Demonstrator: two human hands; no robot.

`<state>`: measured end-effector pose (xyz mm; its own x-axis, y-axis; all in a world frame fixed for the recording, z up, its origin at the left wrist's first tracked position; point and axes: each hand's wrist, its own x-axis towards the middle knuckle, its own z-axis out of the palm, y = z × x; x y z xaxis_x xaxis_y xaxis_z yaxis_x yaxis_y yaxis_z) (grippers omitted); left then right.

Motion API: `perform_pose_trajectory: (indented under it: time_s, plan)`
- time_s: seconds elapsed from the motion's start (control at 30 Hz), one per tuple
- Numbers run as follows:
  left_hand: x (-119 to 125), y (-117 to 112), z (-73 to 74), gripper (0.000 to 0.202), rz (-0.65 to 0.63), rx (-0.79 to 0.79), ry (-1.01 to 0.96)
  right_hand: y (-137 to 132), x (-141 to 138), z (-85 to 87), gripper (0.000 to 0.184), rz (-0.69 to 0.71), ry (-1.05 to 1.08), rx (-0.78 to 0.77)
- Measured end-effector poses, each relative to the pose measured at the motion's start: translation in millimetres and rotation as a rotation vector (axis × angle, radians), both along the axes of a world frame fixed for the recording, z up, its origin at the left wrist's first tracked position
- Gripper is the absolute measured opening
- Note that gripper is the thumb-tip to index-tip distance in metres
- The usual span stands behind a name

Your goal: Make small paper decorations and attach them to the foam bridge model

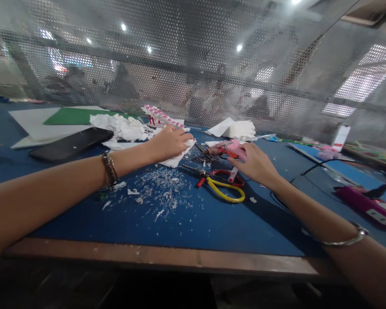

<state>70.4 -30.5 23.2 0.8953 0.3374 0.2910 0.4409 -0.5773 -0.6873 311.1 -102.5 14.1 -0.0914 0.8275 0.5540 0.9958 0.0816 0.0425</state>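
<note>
My right hand (255, 165) is closed round a pink hot glue gun (223, 148), whose nozzle points left. My left hand (169, 143) rests over a piece of white paper (176, 159). Its fingers are bent and close together, and what they hold, if anything, is hidden. Between my hands and nearer to me lie scissors (227, 198) with one yellow and one red handle. A pale pink stick (233, 174) lies across the red handle. Just beyond my left hand is a row of white pieces with pink tips (162, 116).
Crumpled white tissue (119, 127), a black phone (71, 143) and green sheet (75, 116) lie left. More white paper (239, 128) sits behind the glue gun. Right are a purple power strip (366, 208) and black cable (312, 167). Scraps (164, 189) litter the blue table. Perforated metal stands behind.
</note>
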Motion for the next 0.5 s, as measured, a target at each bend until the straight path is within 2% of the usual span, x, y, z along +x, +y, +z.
perform_pose_trajectory:
  time_s: [0.27, 0.43, 0.5]
  plan:
    - [0, 1, 5.1, 0.023, -0.010, -0.017, 0.012, 0, -8, 2.1, 0.038, 0.009, 0.039, 0.030]
    - [0, 4, 5.1, 0.025, -0.018, -0.059, 0.008, 3, -20, 2.1, 0.029, 0.093, -0.025, -0.007]
    - [-1, 4, 4.5, 0.025, -0.039, -0.112, -0.060, 6, -25, 1.4, 0.027, 0.108, -0.056, -0.041]
